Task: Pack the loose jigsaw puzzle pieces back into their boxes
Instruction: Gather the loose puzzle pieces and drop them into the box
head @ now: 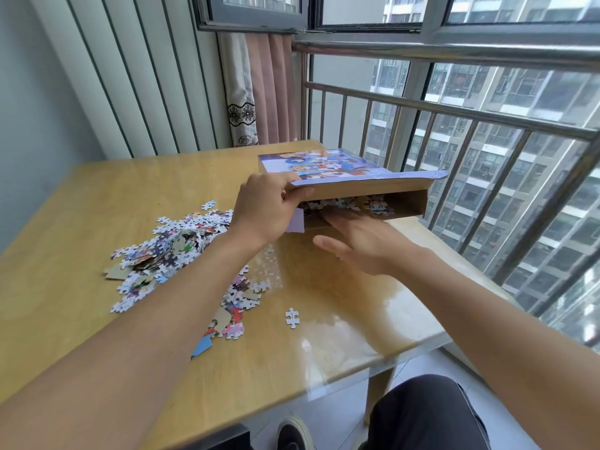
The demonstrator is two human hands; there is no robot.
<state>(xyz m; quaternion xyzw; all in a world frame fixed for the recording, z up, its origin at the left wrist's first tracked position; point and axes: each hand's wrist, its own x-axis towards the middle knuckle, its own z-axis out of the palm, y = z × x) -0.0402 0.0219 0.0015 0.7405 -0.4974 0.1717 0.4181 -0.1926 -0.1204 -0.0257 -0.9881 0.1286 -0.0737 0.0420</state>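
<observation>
At bench point(97, 196) rear, our L hand point(264, 206) pinches puzzle box point(328, 170) flap; R hand point(360, 241), fingers straight, at box mouth w/ pieces point(347, 204).

Our forearms are bare, no sleeves showing; at five o'clock we wear dark trousers point(425, 417) and a dark shoe point(292, 433) with a pale sole.

We are seeing a glossy wooden table point(81, 222) carrying a heap of loose puzzle pieces point(168, 251), one stray piece point(292, 317) and the puzzle box point(341, 177).
</observation>
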